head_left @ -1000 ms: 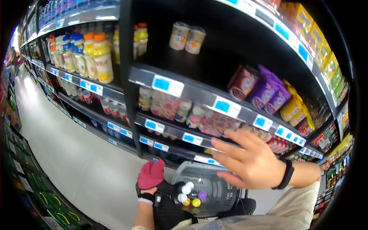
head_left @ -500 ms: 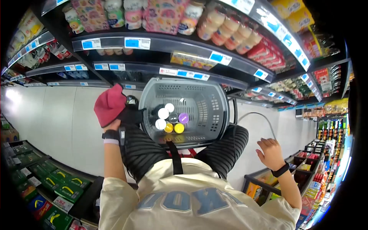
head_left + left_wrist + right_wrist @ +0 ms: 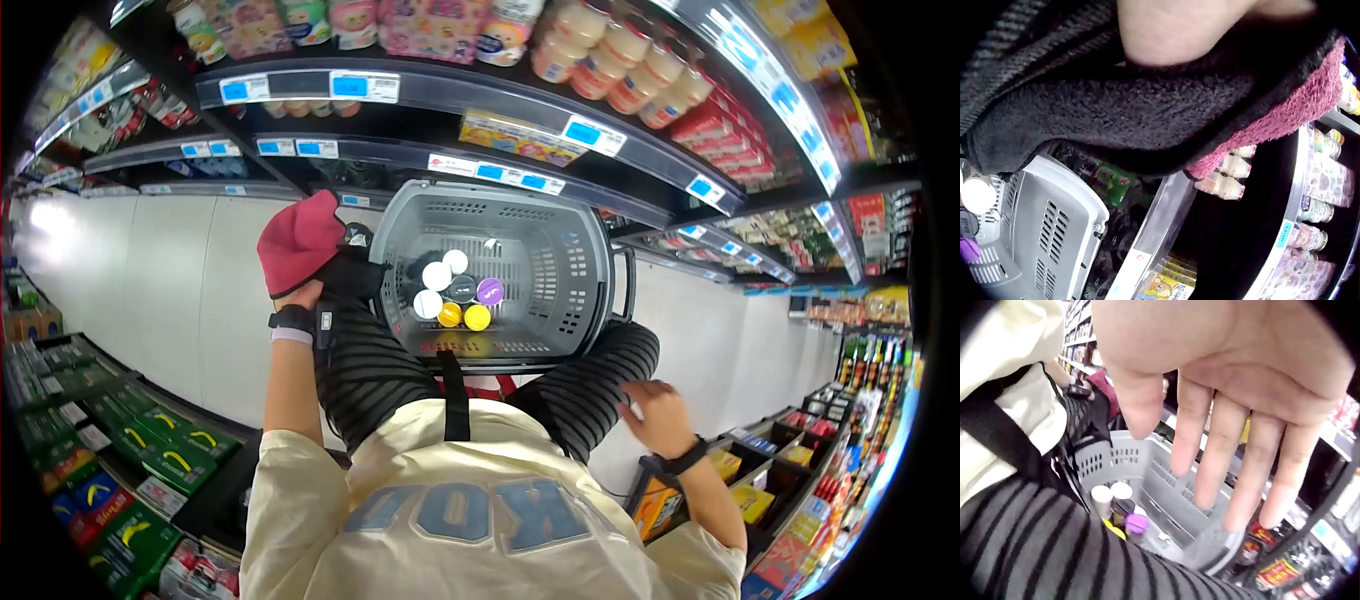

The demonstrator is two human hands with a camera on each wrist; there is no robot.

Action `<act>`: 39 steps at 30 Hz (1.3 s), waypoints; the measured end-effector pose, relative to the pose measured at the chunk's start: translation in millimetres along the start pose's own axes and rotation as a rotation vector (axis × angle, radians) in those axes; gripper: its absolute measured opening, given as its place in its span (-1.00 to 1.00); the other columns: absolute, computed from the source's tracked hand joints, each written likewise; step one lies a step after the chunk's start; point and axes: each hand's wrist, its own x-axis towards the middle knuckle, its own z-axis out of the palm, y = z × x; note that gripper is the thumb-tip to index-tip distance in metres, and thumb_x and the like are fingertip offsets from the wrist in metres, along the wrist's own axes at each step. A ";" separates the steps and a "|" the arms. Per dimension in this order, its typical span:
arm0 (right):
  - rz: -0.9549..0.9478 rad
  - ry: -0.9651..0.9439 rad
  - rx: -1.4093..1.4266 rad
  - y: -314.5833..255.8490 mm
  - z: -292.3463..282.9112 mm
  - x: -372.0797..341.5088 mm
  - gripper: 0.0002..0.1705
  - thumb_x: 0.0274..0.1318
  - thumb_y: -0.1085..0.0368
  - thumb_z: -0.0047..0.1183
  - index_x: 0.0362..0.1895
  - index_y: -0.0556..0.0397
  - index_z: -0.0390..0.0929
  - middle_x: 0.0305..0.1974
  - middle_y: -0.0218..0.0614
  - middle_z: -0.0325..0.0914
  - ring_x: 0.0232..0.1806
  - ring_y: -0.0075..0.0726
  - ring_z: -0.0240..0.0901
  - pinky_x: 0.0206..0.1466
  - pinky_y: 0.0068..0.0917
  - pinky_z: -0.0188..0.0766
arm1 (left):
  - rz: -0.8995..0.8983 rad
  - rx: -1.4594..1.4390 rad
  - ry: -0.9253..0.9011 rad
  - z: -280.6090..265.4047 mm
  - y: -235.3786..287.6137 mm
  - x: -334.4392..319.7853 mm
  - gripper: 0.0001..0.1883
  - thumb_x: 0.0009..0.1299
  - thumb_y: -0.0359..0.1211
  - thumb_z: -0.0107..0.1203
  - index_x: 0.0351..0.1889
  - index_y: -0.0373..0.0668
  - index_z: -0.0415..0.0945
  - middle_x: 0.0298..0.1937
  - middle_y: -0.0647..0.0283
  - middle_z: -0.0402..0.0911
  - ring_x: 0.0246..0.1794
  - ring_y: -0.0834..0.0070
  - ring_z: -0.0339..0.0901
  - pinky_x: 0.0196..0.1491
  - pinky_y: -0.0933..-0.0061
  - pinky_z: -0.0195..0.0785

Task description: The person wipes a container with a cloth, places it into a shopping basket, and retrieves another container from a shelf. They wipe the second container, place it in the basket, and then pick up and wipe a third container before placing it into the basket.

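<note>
A grey shopping basket [image 3: 560, 270] stands between the person's knees in the head view. Several bottles or jars with white lids [image 3: 436, 276], a purple lid [image 3: 490, 291] and yellow lids [image 3: 477, 318] are grouped in its left part. A pink and black fleece cloth [image 3: 300, 245] covers most of the left hand [image 3: 298, 293], left of the basket. Its fingers are hidden under the fleece; the dark side [image 3: 1116, 119] hangs toward the basket's edge. My right hand [image 3: 660, 420] is beside the right thigh, holding nothing. In the right wrist view its fingers [image 3: 1219, 450] extend loosely before the basket.
Shelves with price tags [image 3: 360, 87] and bottled drinks [image 3: 572, 40] rise beyond the basket. Green boxes [image 3: 170, 450] are stacked at the left. A low display of packets [image 3: 755, 500] stands at the right, beyond the right arm. Pale floor [image 3: 150, 270] runs between.
The head view has tilted down from the shelves to the basket. My right hand has dropped from in front of the shelves, then moved in to the right thigh. The left hand stays beside the basket.
</note>
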 end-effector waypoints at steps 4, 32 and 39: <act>-0.187 0.002 0.239 -57.9 32.2 75.1 -0.67 0.00 0.22 0.20 -0.12 0.06 0.58 -0.24 -0.11 0.61 -0.21 0.06 0.56 -0.14 -0.16 0.51 | -0.012 -0.049 0.019 -0.9 4.1 -3.0 -0.45 0.22 -0.21 0.16 0.20 -0.12 0.41 0.17 0.10 0.49 0.21 0.17 0.41 0.20 0.23 0.31; -0.294 -0.274 -0.104 -81.4 301.5 352.8 -0.27 -0.36 0.38 0.29 0.10 -0.19 0.47 0.19 -0.01 0.31 -0.08 0.26 0.49 -0.02 -0.02 0.48 | -0.177 -0.385 -0.180 8.1 -8.4 -5.4 -0.15 0.07 -0.13 0.44 0.33 -0.10 0.30 0.30 0.23 0.43 0.31 0.34 0.35 0.35 0.36 0.19; -0.075 0.096 0.423 -91.2 200.4 294.5 -0.35 -0.37 0.35 0.27 0.02 -0.16 0.53 -0.06 -0.10 0.46 -0.10 0.17 0.51 -0.05 -0.08 0.48 | -0.151 0.007 -0.099 38.5 -36.3 -17.1 -0.26 0.21 0.14 0.12 0.33 0.05 0.34 0.34 0.20 0.39 0.39 0.19 0.23 0.43 0.16 0.03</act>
